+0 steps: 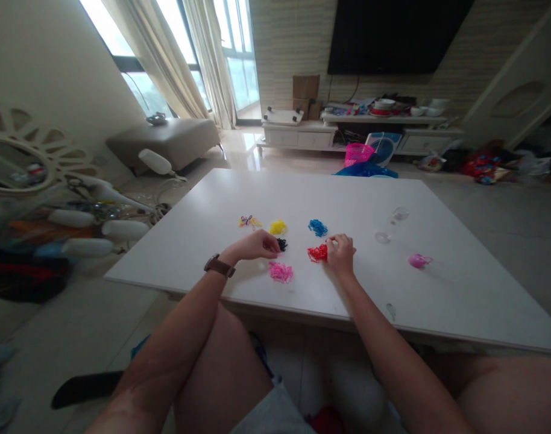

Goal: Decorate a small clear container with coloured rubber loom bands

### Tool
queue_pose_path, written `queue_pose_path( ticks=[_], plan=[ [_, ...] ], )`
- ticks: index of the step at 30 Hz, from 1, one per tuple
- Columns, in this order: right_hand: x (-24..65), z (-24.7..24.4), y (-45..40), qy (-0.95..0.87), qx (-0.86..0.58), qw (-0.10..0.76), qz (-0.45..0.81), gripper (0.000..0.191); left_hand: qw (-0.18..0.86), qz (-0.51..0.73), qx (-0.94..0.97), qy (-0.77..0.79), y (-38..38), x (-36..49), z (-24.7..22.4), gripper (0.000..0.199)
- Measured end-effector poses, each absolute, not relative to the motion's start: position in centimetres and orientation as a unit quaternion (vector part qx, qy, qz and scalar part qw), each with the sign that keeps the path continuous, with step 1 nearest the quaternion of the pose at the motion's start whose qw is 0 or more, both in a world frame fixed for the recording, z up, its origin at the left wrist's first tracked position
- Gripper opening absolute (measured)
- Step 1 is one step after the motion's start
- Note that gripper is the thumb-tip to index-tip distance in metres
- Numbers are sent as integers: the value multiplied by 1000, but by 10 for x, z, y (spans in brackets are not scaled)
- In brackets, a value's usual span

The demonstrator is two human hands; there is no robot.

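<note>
Small loose rubber bands lie sorted by colour on the white table. My left hand (260,245), with a watch (219,265) on its wrist, has its fingers pinched together beside the black bands (281,244), partly covering them. Just below its fingertips is the pile of pink bands (280,272). Curled at the right edge of the red bands (317,253) is my right hand (341,253), its fingertips closed; what they grip is hidden. Farther back sit yellow bands (278,226), blue bands (318,228) and a mixed-colour group (248,222).
On the right of the white table (465,295) are a clear bottle (399,214), a clear ring-shaped piece (383,237), a pink pouch-like item (419,260) and a small clear item (391,311). A mirror (17,163) and white-padded stand are at left.
</note>
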State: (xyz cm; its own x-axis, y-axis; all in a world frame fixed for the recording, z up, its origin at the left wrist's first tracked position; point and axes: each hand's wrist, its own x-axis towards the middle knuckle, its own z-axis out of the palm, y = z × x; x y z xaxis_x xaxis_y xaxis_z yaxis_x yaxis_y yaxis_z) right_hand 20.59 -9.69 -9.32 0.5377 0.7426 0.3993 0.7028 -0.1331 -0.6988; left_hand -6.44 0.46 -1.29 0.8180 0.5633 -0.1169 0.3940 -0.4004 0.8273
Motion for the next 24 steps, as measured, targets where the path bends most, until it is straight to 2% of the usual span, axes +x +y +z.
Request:
queue_pose_path(
  ticks=[6,13,16,20,24],
  plan=[
    [205,-91,-98,-481,-754,446,30,20,402,43,885,230,-10,-40,-23,13],
    [205,-91,-97,-483,-754,444,31,20,441,80,858,251,-4,-45,-22,16],
    [206,-92,-96,-484,-752,446,32,20,407,161,844,309,15,-58,-22,19],
    [207,-95,-96,-486,-746,455,30,21,314,297,766,476,48,-87,-34,22],
    [207,-97,-96,-487,-744,457,28,22,285,339,667,599,67,-113,-48,24]
  ],
)
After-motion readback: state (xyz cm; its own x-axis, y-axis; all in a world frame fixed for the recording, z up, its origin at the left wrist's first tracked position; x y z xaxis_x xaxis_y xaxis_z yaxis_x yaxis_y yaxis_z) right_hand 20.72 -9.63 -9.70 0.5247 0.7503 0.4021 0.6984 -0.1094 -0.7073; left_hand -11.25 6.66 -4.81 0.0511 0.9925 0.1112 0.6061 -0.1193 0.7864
